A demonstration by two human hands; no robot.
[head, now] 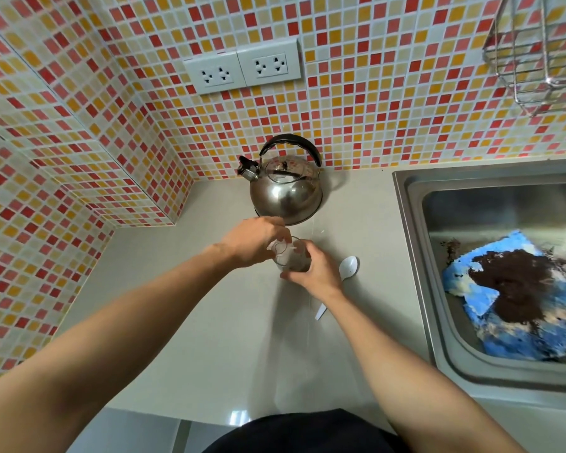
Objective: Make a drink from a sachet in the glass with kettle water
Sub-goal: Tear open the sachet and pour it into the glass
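Beige bench; steel sink to the right. Kettle stands at far wall. My right hand is clamped around the glass, just near of kettle; left hand pinched together over its rim. White spoon lies right of glass.

Kettle polished metal; spoon glossy white plastic; glass clear.

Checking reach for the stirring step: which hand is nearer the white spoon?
Right. The right hand grips the glass just left of the white spoon, its wrist crossing the handle. The left hand is on the glass's far side.
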